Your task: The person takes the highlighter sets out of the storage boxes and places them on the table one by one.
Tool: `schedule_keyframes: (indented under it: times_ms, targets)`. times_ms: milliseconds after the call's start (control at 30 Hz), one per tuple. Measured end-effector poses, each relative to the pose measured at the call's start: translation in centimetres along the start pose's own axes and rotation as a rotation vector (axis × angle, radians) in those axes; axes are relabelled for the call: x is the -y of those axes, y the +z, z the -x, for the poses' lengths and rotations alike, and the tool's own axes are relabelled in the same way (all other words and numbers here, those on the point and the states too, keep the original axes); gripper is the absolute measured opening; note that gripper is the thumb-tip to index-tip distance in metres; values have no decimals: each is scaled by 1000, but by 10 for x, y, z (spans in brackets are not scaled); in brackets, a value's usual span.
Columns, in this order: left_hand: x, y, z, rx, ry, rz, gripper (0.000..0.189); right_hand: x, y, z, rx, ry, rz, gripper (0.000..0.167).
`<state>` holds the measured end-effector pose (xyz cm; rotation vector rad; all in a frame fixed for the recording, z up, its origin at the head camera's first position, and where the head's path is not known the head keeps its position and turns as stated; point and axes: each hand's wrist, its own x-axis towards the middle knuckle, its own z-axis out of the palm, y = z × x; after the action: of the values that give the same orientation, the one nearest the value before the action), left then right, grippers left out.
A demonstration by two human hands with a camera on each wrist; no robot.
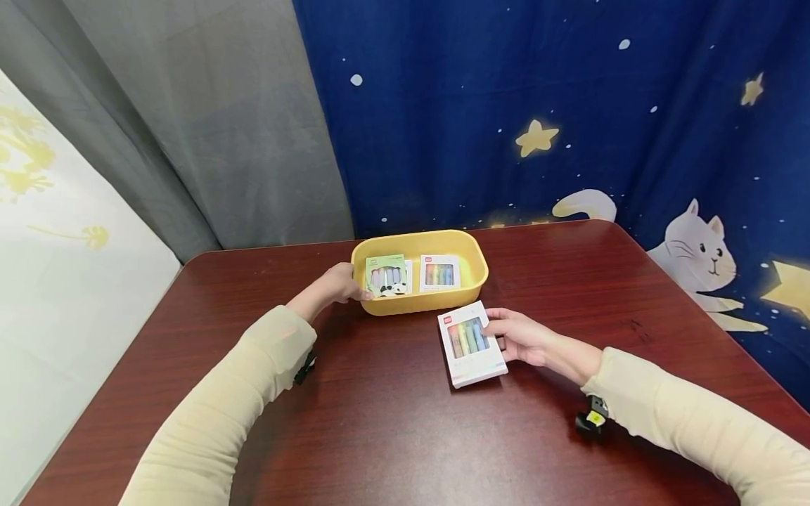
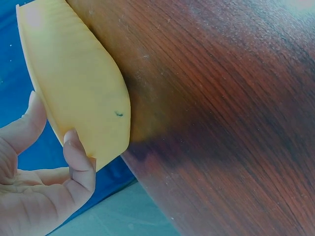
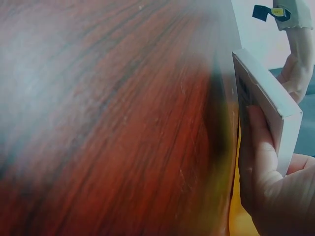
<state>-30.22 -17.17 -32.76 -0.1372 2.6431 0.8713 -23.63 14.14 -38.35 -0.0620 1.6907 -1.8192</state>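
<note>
Reaches in from the near left and near right in cream sleeves [image 1: 215, 411], with a dark wrist device [image 1: 591, 418] below the right cuff. Stretches the left arm far and inward to the left end of a yellow bin [image 1: 411, 303], gripping its rim between the thumb and curled fingers of the left hand [image 1: 339, 282]. Angles the right arm in from the near right, pinching a white windowed box [image 1: 470, 346] by its right side with the right hand [image 1: 522, 337], thumb across the front.

Holds the box just near of the bin's right half, long axis running far to near, far end leaning slightly left, window facing up. Has inside the bin, at left, a green panda box [image 1: 385, 274]; at right, a second white box [image 1: 439, 273].

Works over a reddish-brown wood-grain table [image 1: 380, 422], before a grey curtain [image 1: 221, 105] far left and a starry navy curtain [image 1: 443, 105] far right.
</note>
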Motion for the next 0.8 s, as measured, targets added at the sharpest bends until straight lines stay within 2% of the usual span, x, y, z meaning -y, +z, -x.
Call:
schedule_keyframes:
  times_ms: [400, 800]
  targets:
    - [0, 1, 0, -4, -2, 3, 49, -3, 10, -5, 1, 5, -15, 53]
    - [3, -1, -10, 8, -13, -18, 51, -2, 50, -17, 18, 2, -41, 50]
